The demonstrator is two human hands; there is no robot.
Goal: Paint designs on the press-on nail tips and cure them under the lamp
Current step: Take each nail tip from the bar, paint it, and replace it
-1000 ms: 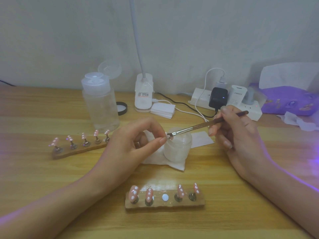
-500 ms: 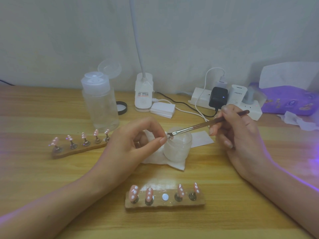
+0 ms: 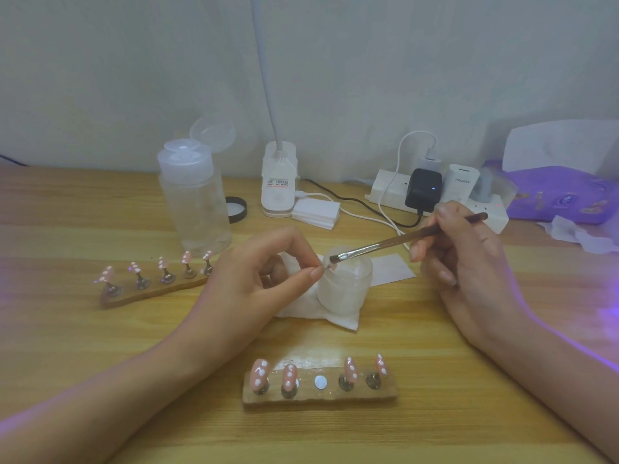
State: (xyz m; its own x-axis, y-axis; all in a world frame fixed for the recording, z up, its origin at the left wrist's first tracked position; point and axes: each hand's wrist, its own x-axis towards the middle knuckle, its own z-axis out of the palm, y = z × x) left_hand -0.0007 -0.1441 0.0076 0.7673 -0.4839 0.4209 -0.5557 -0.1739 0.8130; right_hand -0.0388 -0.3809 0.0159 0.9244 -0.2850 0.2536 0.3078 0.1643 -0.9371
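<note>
My left hand (image 3: 258, 279) pinches a small nail tip (image 3: 330, 266) between thumb and forefinger over a frosted jar (image 3: 345, 286). My right hand (image 3: 462, 259) grips a thin brown brush (image 3: 402, 241), and its bristles touch the held tip. A wooden holder (image 3: 321, 393) near the front edge carries several pink tips with white dots and has one bare white spot in its middle. A second wooden holder (image 3: 150, 289) with several dotted tips lies at the left.
A clear pump bottle (image 3: 194, 202) stands behind the left holder, with a black lid (image 3: 236, 209) beside it. A white lamp base (image 3: 279, 189), white pads (image 3: 316, 212), a power strip (image 3: 435, 195) with cables and a purple pack (image 3: 562, 195) line the back. White tissue (image 3: 341, 318) lies under the jar.
The brush handle has risen very slightly in my right hand. Otherwise both hands stay in place at the jar.
</note>
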